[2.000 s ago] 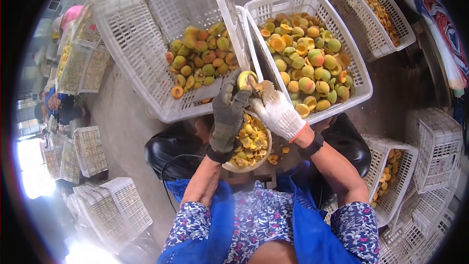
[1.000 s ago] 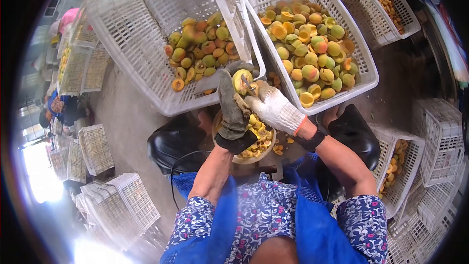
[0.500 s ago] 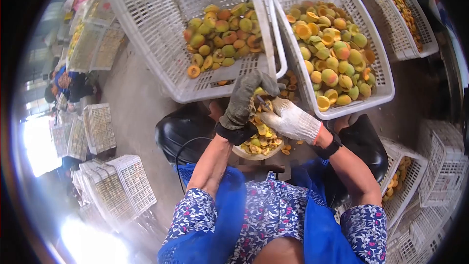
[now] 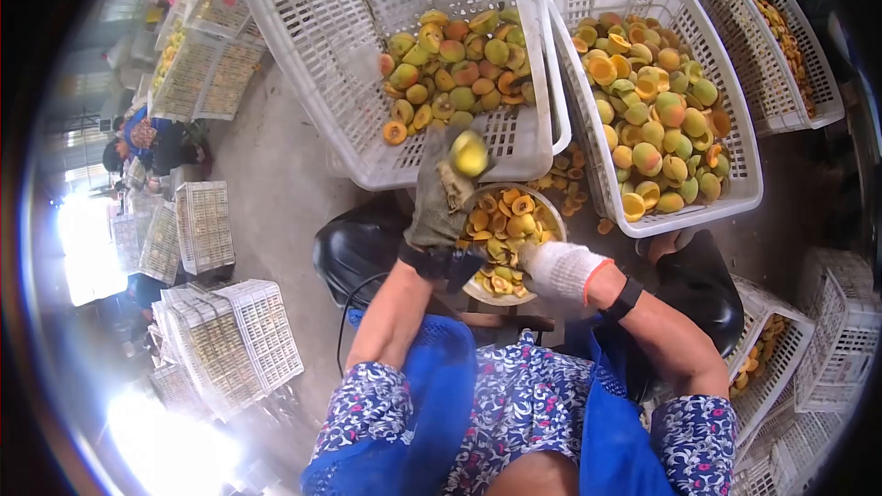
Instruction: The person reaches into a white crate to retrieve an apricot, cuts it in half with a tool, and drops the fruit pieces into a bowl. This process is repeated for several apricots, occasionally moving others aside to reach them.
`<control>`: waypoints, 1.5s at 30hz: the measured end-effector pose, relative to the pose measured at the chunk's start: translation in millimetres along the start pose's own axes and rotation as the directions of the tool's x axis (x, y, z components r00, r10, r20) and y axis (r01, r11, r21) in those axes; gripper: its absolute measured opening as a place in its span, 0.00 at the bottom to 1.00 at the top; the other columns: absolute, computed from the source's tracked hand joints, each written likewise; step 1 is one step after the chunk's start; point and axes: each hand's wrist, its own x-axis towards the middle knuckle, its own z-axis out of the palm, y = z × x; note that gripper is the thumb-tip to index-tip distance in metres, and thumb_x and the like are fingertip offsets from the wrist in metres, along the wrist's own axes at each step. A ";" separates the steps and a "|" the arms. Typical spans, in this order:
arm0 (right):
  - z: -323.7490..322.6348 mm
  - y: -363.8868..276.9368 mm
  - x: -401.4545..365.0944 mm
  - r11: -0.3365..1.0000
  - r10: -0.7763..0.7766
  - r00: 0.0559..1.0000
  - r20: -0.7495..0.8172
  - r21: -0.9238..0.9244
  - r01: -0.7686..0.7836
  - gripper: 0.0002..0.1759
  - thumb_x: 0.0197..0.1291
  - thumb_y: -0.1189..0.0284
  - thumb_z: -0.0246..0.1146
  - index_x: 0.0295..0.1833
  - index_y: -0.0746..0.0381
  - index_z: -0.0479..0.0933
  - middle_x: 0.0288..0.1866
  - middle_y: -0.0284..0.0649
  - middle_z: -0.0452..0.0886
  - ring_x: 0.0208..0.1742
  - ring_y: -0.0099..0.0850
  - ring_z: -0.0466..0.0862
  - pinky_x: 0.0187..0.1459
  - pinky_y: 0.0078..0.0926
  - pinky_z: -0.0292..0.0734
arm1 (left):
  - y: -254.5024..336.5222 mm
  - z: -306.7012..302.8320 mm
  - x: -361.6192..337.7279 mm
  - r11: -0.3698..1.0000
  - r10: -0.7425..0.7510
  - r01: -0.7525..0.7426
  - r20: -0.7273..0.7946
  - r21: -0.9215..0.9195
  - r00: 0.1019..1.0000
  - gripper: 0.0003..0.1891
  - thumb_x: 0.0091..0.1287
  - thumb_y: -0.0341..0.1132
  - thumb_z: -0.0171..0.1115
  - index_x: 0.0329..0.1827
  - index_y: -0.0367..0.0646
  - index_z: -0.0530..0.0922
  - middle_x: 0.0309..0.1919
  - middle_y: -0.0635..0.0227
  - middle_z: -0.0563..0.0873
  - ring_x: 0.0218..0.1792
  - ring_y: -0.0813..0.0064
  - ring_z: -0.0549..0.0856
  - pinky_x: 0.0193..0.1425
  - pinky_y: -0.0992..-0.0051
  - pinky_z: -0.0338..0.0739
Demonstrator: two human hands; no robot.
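Note:
My left hand (image 4: pixel 439 195), in a dirty grey glove, is at the near edge of the tilted white crate (image 4: pixel 367 170). A yellow-green fruit (image 4: pixel 469 154), blurred by motion, is at its fingertips. My right hand (image 4: pixel 562 269), in a white knitted glove, is over the right side of a round bowl (image 4: pixel 557 220) between the knees. Its fingers are blurred, and whatever they hold cannot be made out. Cut orange and yellow fruit pieces (image 4: pixel 501 231) fill the bowl. Whole and halved fruits (image 4: pixel 464 69) lie in the tilted crate.
Right of the tilted crate stands a white crate (image 4: pixel 749 193) full of fruit halves. Further crates (image 4: pixel 813 83) stand at the far right and lower right (image 4: pixel 781 358). Stacked crates (image 4: pixel 230 340) are on the left, with a person (image 4: pixel 152 142) beyond. Fruit pieces (image 4: pixel 570 179) lie on the floor.
My hands have moved apart. My left hand has gone left with the fruit near the tilted crate, my right hand down to the bowl. The view has shifted, and more of the bowl shows.

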 end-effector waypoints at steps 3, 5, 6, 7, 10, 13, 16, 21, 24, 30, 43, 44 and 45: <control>-7.9 3.2 1.4 0.997 -0.053 0.997 -0.064 0.044 0.056 0.18 0.59 0.59 0.57 0.41 0.65 0.77 0.27 0.53 0.81 0.32 0.50 0.83 0.35 0.44 0.79 | 67.4 12.3 54.1 0.702 -0.256 0.318 0.190 -0.638 0.948 0.28 0.66 0.42 0.60 0.65 0.35 0.68 0.46 0.56 0.83 0.49 0.61 0.82 0.58 0.70 0.76; -10.7 10.0 0.8 0.993 -0.108 0.979 -0.174 -0.057 0.100 0.18 0.59 0.59 0.57 0.42 0.65 0.77 0.27 0.53 0.81 0.31 0.50 0.83 0.35 0.45 0.79 | -2.9 -47.0 104.6 0.860 0.184 -0.321 0.347 0.396 0.920 0.25 0.69 0.39 0.53 0.66 0.35 0.68 0.61 0.52 0.75 0.59 0.61 0.77 0.61 0.66 0.75; -22.7 3.0 -5.1 0.993 -0.107 0.982 -0.154 -0.064 0.098 0.18 0.58 0.60 0.57 0.41 0.65 0.77 0.28 0.53 0.81 0.32 0.50 0.83 0.35 0.45 0.79 | -21.0 -62.4 123.3 0.635 -0.051 -0.223 0.328 0.740 0.943 0.23 0.70 0.37 0.50 0.66 0.37 0.69 0.64 0.49 0.73 0.60 0.59 0.77 0.64 0.61 0.72; -19.7 5.1 -3.3 0.995 -0.086 0.981 -0.174 -0.056 0.077 0.18 0.58 0.60 0.57 0.41 0.65 0.77 0.28 0.53 0.81 0.32 0.50 0.83 0.35 0.45 0.79 | -42.2 -78.3 137.7 0.278 -0.252 -0.144 0.217 0.950 0.943 0.22 0.70 0.35 0.46 0.66 0.38 0.70 0.66 0.46 0.71 0.61 0.58 0.76 0.67 0.57 0.69; -9.5 18.9 1.4 0.981 -0.195 0.946 -0.261 -0.060 0.185 0.16 0.58 0.62 0.58 0.39 0.65 0.77 0.30 0.52 0.82 0.32 0.49 0.83 0.34 0.43 0.79 | -153.1 -143.5 131.8 -0.339 0.204 -0.348 0.429 0.874 0.880 0.16 0.67 0.34 0.47 0.54 0.41 0.76 0.50 0.48 0.82 0.52 0.53 0.82 0.63 0.52 0.68; -13.9 20.8 3.2 0.992 -0.117 0.954 -0.277 0.013 0.125 0.16 0.58 0.62 0.57 0.39 0.66 0.77 0.31 0.53 0.82 0.32 0.49 0.83 0.34 0.43 0.80 | -97.7 -113.3 118.1 -0.315 0.053 -0.408 0.445 0.857 0.894 0.14 0.66 0.35 0.48 0.52 0.42 0.75 0.44 0.53 0.85 0.47 0.52 0.84 0.62 0.53 0.69; -18.0 20.0 3.8 0.970 -0.235 0.880 -0.412 -0.049 0.236 0.17 0.60 0.61 0.56 0.39 0.67 0.76 0.30 0.54 0.81 0.32 0.51 0.83 0.35 0.43 0.79 | -85.5 -101.4 111.0 -0.100 -0.274 -0.303 0.267 0.948 0.924 0.13 0.66 0.34 0.48 0.51 0.45 0.76 0.43 0.57 0.86 0.45 0.54 0.85 0.61 0.53 0.70; -53.4 8.5 -6.0 0.954 -0.111 0.848 -0.518 0.185 0.237 0.18 0.59 0.63 0.56 0.44 0.69 0.73 0.31 0.58 0.80 0.35 0.56 0.82 0.38 0.47 0.78 | -63.8 -111.5 111.6 0.705 0.083 -0.322 0.378 0.631 0.922 0.17 0.63 0.36 0.60 0.52 0.39 0.76 0.43 0.57 0.85 0.36 0.60 0.87 0.39 0.61 0.79; -64.5 -1.6 -4.9 0.910 0.014 0.826 -0.563 0.350 0.223 0.16 0.59 0.65 0.57 0.45 0.68 0.72 0.38 0.61 0.78 0.43 0.56 0.80 0.44 0.47 0.75 | 51.6 -56.9 71.3 0.892 -0.424 0.337 0.301 0.300 0.854 0.21 0.66 0.38 0.61 0.59 0.37 0.73 0.45 0.65 0.82 0.38 0.78 0.83 0.37 0.77 0.79; -55.5 6.4 -1.1 0.935 -0.339 0.562 -0.755 -0.203 0.290 0.11 0.60 0.70 0.58 0.41 0.67 0.72 0.38 0.56 0.75 0.39 0.54 0.79 0.39 0.45 0.75 | 98.0 5.5 11.8 0.870 -0.466 0.491 0.388 0.038 0.795 0.26 0.68 0.36 0.60 0.68 0.37 0.67 0.50 0.65 0.81 0.41 0.80 0.82 0.41 0.82 0.80; -40.1 15.6 1.5 0.896 -0.385 0.567 -0.728 -0.442 0.040 0.07 0.53 0.77 0.59 0.38 0.67 0.74 0.37 0.51 0.73 0.32 0.45 0.81 0.30 0.38 0.77 | 67.3 44.9 -11.6 0.997 -0.080 0.071 0.311 0.039 0.947 0.33 0.62 0.47 0.67 0.63 0.30 0.71 0.47 0.63 0.82 0.47 0.76 0.79 0.52 0.76 0.74; -41.8 14.5 2.0 0.894 -0.396 0.571 -0.719 -0.444 0.060 0.07 0.53 0.77 0.58 0.38 0.67 0.74 0.36 0.51 0.74 0.34 0.46 0.81 0.31 0.39 0.77 | 69.8 43.3 -10.7 0.993 -0.037 -0.001 0.323 0.116 0.946 0.32 0.64 0.47 0.65 0.62 0.30 0.72 0.46 0.63 0.81 0.45 0.76 0.80 0.50 0.75 0.75; -39.9 14.1 3.6 0.896 -0.393 0.571 -0.721 -0.441 0.060 0.07 0.53 0.77 0.58 0.38 0.67 0.74 0.36 0.51 0.74 0.34 0.46 0.81 0.31 0.39 0.77 | 70.9 41.9 -10.3 0.979 0.004 -0.074 0.339 0.192 0.941 0.31 0.66 0.48 0.63 0.62 0.30 0.72 0.45 0.63 0.81 0.43 0.75 0.80 0.48 0.75 0.75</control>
